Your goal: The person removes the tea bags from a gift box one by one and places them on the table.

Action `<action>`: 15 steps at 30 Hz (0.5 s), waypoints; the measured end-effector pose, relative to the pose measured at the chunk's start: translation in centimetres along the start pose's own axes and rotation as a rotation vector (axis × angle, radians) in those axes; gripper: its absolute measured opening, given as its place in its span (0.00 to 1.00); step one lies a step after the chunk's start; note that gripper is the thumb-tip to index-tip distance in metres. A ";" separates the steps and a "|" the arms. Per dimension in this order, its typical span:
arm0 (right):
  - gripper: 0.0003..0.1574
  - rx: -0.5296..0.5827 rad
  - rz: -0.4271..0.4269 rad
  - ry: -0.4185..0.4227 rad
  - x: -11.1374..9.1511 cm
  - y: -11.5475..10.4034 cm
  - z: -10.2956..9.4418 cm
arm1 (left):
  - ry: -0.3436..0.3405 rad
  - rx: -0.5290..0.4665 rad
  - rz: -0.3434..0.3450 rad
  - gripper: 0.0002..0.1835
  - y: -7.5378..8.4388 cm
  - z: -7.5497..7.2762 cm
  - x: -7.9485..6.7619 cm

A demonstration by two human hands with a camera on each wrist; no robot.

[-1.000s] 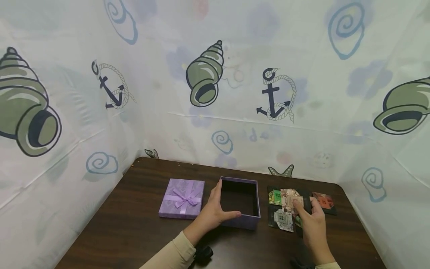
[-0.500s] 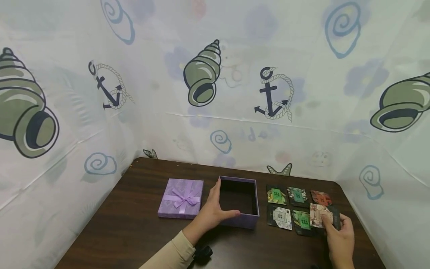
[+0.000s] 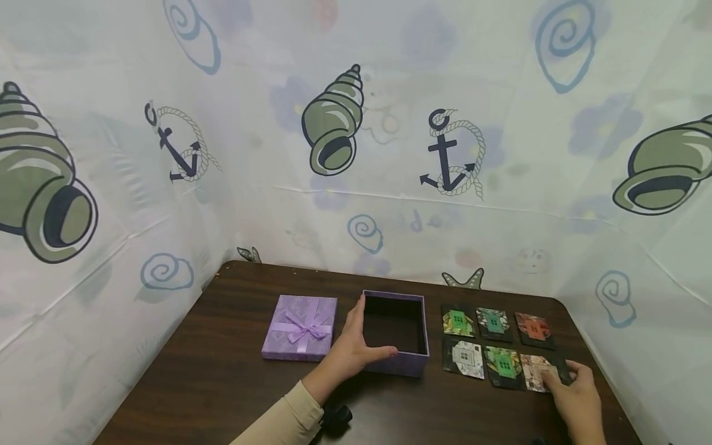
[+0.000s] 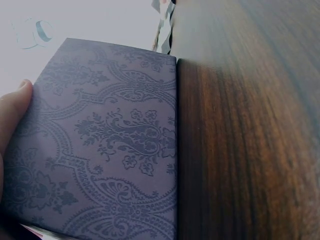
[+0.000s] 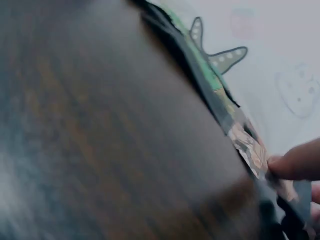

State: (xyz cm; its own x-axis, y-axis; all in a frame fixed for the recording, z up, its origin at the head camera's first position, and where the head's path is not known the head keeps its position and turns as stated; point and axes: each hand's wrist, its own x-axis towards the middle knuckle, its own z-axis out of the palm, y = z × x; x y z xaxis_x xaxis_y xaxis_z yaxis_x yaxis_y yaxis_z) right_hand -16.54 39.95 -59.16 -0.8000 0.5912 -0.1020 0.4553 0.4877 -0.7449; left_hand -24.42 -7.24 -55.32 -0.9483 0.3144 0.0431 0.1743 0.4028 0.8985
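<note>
A purple patterned box (image 3: pixel 396 366) with a dark inside stands without its lid in the middle of the table. My left hand (image 3: pixel 350 352) is spread at its near left corner, thumb along the front rim and fingers straight against the left side. In the left wrist view the embossed box wall (image 4: pixel 120 135) fills the middle, with a fingertip at its edge. At the right, my right hand (image 3: pixel 578 395) pinches a beige-and-dark square packet (image 3: pixel 533 372) by its right side, low over or on the table. Its thumb (image 5: pixel 295 161) lies on the packet's face.
The purple lid (image 3: pixel 300 327) with a ribbon bow lies left of the box. Several packets sit in two rows: yellow-green (image 3: pixel 457 320), teal (image 3: pixel 492 322), red (image 3: pixel 535 329), white-grey (image 3: pixel 465 357) and green (image 3: pixel 505 366). A printed cloth (image 3: pixel 267 154) rises behind the table (image 3: pixel 222 371).
My right hand has carried the beige packet rightward and down, from over the other packets to the right end of the near row. The left hand and box stay put.
</note>
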 end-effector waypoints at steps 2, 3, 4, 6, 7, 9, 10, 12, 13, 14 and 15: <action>0.50 -0.034 -0.034 0.023 0.1 -0.1 0.1 | 0.002 0.002 -0.001 0.76 0.0 0.0 0.0; 0.49 -0.044 -0.043 0.031 0.1 -0.1 0.2 | 0.002 0.002 -0.001 0.77 -0.1 0.0 0.0; 0.48 -0.054 -0.052 0.043 0.1 -0.1 0.2 | 0.004 0.004 0.000 0.77 -0.1 -0.1 0.0; 0.47 -0.070 -0.068 0.054 0.2 0.0 0.4 | 0.009 0.006 0.002 0.77 -0.3 -0.1 0.1; 0.46 -0.077 -0.076 0.055 0.3 0.1 0.4 | 0.012 0.008 0.002 0.77 -0.4 -0.2 0.1; 0.45 -0.087 -0.085 0.051 0.4 0.0 0.6 | 0.022 0.007 -0.002 0.77 -0.5 -0.3 0.2; 0.44 -0.092 -0.093 0.049 0.4 -0.1 0.7 | 0.027 0.008 -0.007 0.77 -0.6 -0.4 0.2; 0.43 -0.099 -0.101 0.040 0.4 -0.3 0.8 | 0.035 0.008 -0.016 0.77 -0.8 -0.5 0.2; 0.42 -0.101 -0.101 0.036 0.3 -0.5 0.9 | 0.037 0.009 -0.020 0.77 -0.9 -0.6 0.2; 0.41 -0.101 -0.098 0.029 0.2 -0.6 1.0 | 0.041 0.009 -0.020 0.77 -0.9 -0.7 0.2; 0.41 -0.100 -0.094 0.025 0.1 -0.6 1.1 | 0.046 0.013 -0.018 0.77 -1.0 -0.7 0.1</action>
State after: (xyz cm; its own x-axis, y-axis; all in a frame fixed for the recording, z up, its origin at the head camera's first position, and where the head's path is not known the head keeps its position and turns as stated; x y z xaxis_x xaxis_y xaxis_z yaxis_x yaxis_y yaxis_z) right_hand -17.35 39.04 -59.43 -0.8316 0.5552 -0.0178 0.4166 0.6022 -0.6810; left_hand -24.92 -8.19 -55.86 -0.9624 0.2676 0.0473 0.1604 0.4190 0.8937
